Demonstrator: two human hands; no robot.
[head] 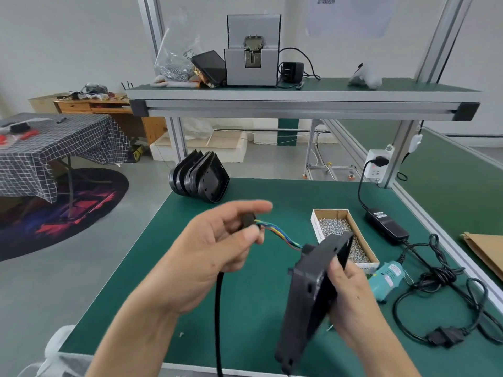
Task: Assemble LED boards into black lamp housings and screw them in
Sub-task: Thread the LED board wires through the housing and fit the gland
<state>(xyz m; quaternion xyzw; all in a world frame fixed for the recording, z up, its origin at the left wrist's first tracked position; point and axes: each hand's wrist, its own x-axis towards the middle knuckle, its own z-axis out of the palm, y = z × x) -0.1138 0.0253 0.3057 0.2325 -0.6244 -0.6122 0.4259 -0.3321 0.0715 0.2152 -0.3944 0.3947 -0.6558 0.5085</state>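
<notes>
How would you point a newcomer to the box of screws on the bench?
Start at the green table and look to its right half, just beyond the black housing held in the right hand. The box of screws lies there, left of the black power adapter. It is the only open cardboard tray, filled with small silvery screws.

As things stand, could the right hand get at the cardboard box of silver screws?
Probably not at once: the right hand grips the black lamp housing. The cardboard box of silver screws lies open just beyond it, nothing covering it.
</notes>
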